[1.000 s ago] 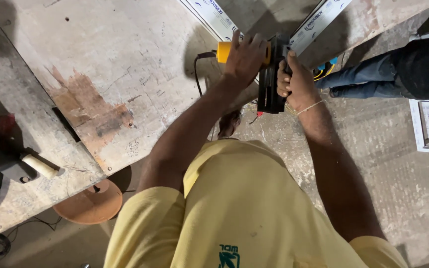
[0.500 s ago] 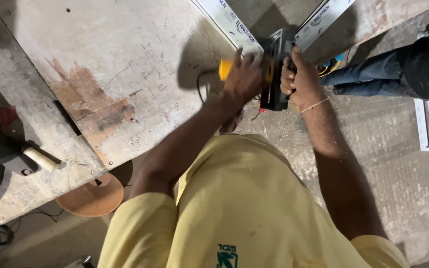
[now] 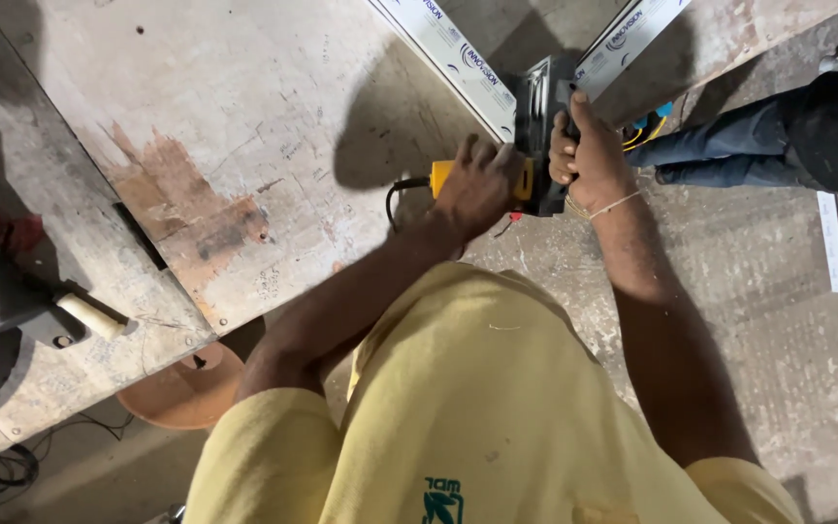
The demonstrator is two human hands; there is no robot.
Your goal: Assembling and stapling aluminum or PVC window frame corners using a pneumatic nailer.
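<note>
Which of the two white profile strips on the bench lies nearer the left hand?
The left-hand white strip, slanting down to the power tool; the left hand grips the yellow handle just below it. The other strip lies beyond the right hand.

Warm, dim light from above casts hard dark shadows across the workbench [image 3: 244,116]; focus is fairly sharp.

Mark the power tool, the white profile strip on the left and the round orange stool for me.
power tool [image 3: 538,112]: head view, on its dark body.
white profile strip [image 3: 443,44]: head view, on its printed face.
round orange stool [image 3: 181,388]: head view, on its seat.
</note>
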